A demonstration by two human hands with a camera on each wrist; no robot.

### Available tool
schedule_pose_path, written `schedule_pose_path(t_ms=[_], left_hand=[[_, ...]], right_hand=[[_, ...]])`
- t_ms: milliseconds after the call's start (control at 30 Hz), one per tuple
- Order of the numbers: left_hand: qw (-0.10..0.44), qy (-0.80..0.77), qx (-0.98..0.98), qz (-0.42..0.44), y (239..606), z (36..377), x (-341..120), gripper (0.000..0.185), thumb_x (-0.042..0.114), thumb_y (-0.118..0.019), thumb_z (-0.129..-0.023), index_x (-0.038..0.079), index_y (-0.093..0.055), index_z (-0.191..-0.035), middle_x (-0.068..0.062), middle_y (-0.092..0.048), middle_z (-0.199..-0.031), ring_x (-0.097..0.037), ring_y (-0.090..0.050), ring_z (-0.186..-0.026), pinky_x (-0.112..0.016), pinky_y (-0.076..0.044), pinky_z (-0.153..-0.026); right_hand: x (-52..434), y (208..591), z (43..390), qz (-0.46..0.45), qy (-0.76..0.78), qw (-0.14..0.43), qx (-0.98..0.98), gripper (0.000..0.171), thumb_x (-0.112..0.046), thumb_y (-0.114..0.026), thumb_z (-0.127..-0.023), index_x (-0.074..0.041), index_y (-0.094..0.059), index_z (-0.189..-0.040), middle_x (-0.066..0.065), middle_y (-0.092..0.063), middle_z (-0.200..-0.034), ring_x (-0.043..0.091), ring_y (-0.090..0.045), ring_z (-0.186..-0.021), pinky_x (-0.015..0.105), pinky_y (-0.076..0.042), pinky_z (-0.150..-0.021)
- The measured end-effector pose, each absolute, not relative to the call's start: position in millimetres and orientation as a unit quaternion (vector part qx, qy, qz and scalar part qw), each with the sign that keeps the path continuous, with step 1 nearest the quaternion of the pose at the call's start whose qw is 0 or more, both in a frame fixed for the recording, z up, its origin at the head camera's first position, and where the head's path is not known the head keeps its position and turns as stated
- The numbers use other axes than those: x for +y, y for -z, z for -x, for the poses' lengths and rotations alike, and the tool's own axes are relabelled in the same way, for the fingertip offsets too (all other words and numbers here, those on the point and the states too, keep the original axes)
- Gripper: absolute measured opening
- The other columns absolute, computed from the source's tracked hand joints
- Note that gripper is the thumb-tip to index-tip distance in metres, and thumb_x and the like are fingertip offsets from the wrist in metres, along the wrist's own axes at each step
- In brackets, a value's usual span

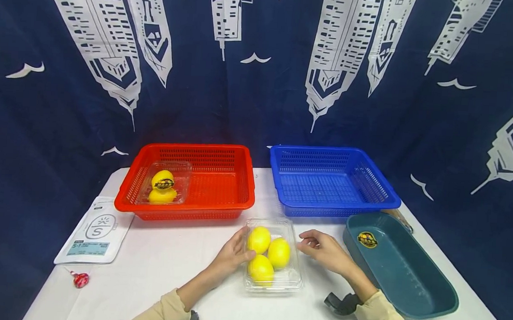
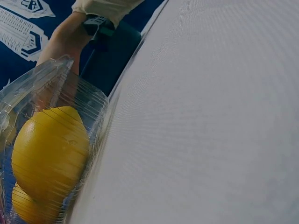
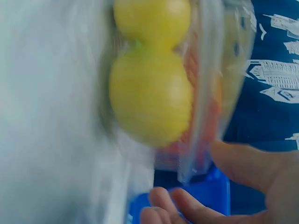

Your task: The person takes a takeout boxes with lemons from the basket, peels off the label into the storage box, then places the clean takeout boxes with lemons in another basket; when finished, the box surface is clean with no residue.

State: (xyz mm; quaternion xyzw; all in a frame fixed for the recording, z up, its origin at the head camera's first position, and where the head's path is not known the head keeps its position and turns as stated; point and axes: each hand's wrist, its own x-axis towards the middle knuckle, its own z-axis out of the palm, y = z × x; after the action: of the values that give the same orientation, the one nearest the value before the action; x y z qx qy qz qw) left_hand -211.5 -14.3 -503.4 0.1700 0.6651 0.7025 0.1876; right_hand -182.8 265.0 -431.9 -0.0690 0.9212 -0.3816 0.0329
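Your left hand (image 1: 233,255) rests against the left wall of the clear plastic clamshell box (image 1: 272,277) that holds three yellow lemons (image 1: 265,252), in the middle of the white counter (image 1: 158,280) just in front of you; its fingers lie fairly straight along the box side, touching it rather than curling round it; the left wrist view shows only the box wall and a lemon (image 2: 49,154), not the fingers themselves. Your right hand (image 1: 323,248) hovers just to the right of the box, fingers apart and relaxed, gripping nothing; the right wrist view, blurred, shows them spread (image 3: 187,207) near the box edge (image 3: 205,93).

As for progress, judged from how things lie: a second clear box with two lemons (image 1: 163,188) already sits in the left part of the red perforated plastic basket (image 1: 222,151); the blue perforated plastic basket (image 1: 368,180) beside it holds nothing that shows; the box at your hands is on the counter and not yet lifted, so its handling looks barely begun. To your right lies a dark teal oblong plastic tray (image 1: 423,294) with a round sticker; to your left a white printed pouch (image 1: 98,231) and a small red wrapped sweet (image 1: 80,280).
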Motion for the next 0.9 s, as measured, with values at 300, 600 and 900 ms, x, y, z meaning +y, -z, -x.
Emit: schedule_pose_path(t_ms=[300,600,900], left_hand=[[0.187,-0.716,0.653,-0.161,500.0,209.2,-13.8,0.086,0.011,-0.061,-0.088,-0.002,-0.008,-0.154,-0.022,-0.006,-0.163,-0.039,-0.006,-0.151,-0.049,-0.011,-0.123],[0.191,-0.721,0.647,-0.157,503.1,211.4,-16.1,0.082,0.008,-0.059,-0.088,0.0,-0.01,-0.154,-0.021,-0.007,-0.163,-0.038,-0.005,-0.151,-0.049,-0.01,-0.123],[0.19,-0.721,0.646,-0.163,505.5,211.9,-15.0,0.082,0.009,-0.059,-0.088,-0.001,-0.011,-0.154,-0.021,-0.008,-0.163,-0.037,-0.007,-0.151,-0.048,-0.011,-0.123]], right_hand=[[252.1,447.2,179.8,0.024,0.503,0.109,0.857,0.052,-0.029,-0.054,-0.098,0.013,-0.051,-0.129,0.017,-0.066,-0.108,0.019,-0.062,-0.088,0.028,-0.054,-0.075],[247.0,451.6,179.9,0.063,0.577,0.202,0.788,0.069,-0.038,-0.037,-0.103,0.021,-0.033,-0.138,0.033,-0.057,-0.127,0.021,-0.067,-0.098,0.03,-0.054,-0.087],[248.3,455.4,181.3,0.118,0.601,0.241,0.753,0.072,-0.038,-0.034,-0.103,0.02,-0.023,-0.143,0.036,-0.038,-0.145,0.035,-0.049,-0.13,0.047,-0.041,-0.112]])
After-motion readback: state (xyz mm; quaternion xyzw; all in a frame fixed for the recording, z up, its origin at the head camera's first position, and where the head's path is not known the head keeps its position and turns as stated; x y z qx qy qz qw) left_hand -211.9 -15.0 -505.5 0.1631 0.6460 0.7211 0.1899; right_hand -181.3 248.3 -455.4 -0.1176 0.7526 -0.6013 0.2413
